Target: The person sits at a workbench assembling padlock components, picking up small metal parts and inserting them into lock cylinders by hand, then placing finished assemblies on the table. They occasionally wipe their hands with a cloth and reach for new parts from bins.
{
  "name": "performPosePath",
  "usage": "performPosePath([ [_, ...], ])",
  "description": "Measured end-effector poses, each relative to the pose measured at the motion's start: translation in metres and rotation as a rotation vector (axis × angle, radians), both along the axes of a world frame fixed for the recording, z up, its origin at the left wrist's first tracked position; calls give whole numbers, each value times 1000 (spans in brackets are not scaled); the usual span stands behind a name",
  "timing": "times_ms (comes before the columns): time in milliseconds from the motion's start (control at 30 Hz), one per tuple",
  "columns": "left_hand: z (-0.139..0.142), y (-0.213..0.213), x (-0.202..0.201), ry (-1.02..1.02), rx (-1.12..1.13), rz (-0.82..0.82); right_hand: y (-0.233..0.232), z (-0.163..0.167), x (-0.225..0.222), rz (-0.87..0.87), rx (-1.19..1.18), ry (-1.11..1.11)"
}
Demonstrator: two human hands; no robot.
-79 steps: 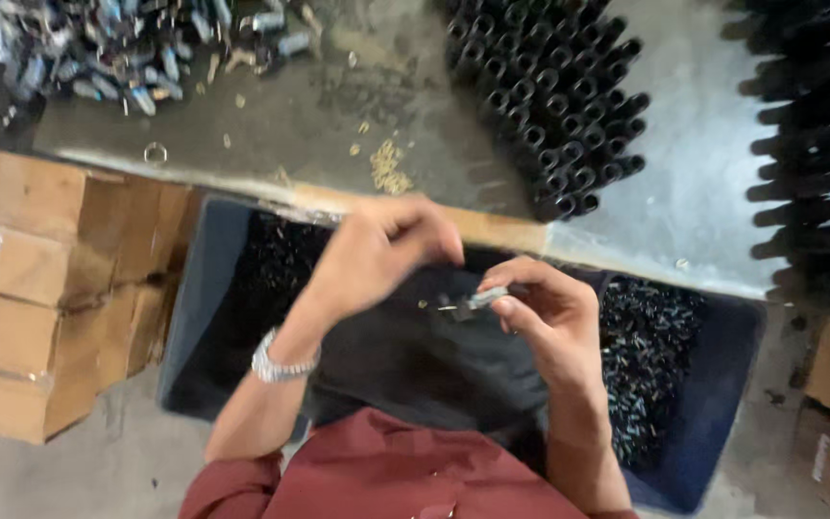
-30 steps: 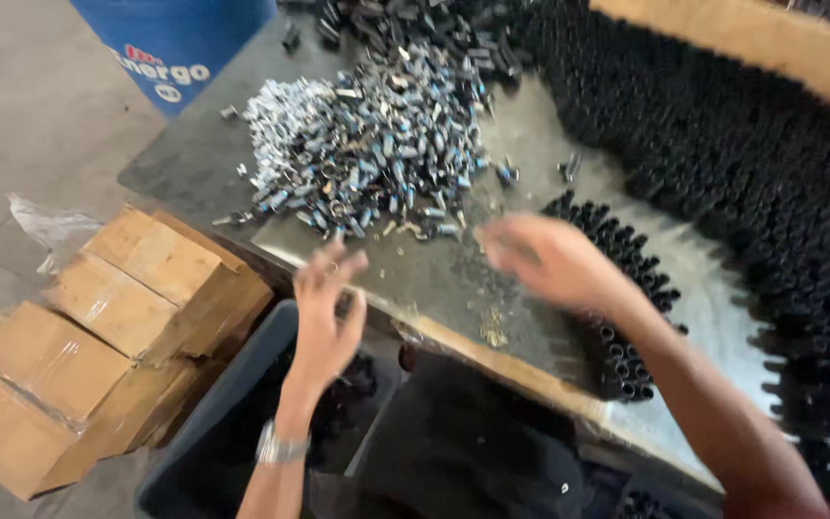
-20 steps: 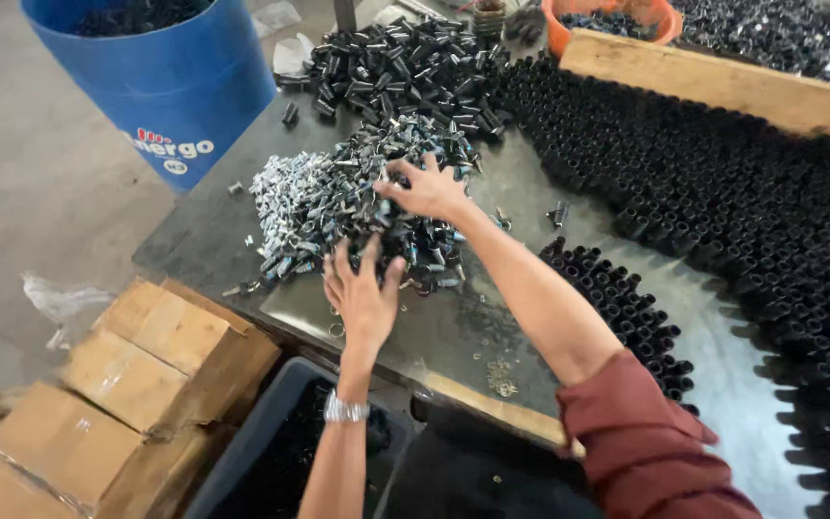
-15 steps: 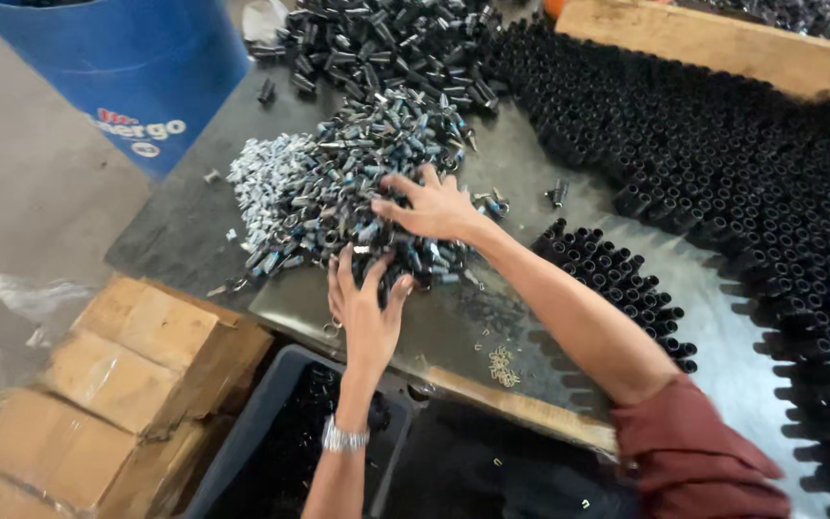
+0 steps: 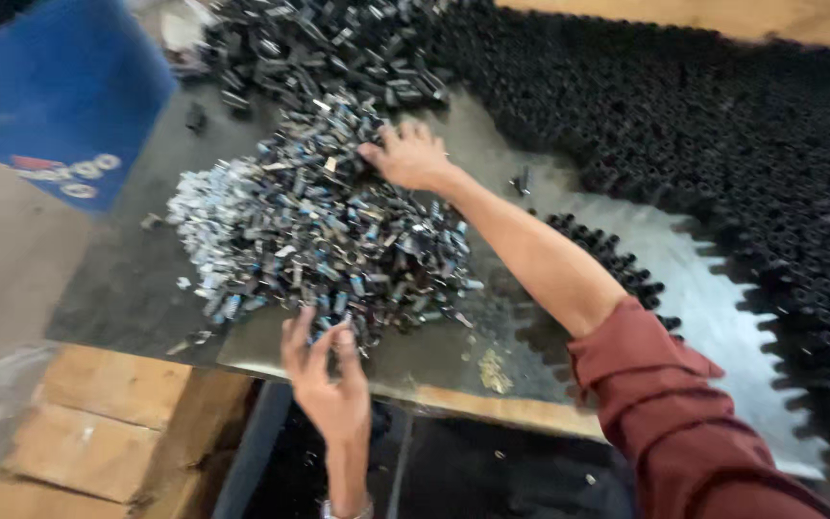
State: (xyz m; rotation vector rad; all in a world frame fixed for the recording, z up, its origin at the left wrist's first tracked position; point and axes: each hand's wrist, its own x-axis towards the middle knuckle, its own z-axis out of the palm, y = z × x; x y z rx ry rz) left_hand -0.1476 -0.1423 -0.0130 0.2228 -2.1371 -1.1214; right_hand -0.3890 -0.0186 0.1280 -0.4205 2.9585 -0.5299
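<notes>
Both hands are deeper in the heap of small metal parts [image 5: 319, 240] now than a moment ago; right hand [image 5: 410, 156] spread flat on the far side, left hand [image 5: 324, 380] pinching at the near edge – can't tell if it's got one.

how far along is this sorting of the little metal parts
Done: rows of black tubes stand packed upright across the table, and a small cluster stands apart. In hand: the right hand rests on the far side of the silvery parts pile; the left hand picks at its near edge. Left: that pile is large, and a dark loose heap lies behind it.
</notes>
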Motion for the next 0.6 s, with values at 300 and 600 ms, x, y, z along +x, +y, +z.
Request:
performPosePath([
  [300,14,2,41,2,-11,-49,54,18,46,130,-111,-166],
  [600,28,25,70,-7,34,-90,59,-9,100,259,70,-190],
])
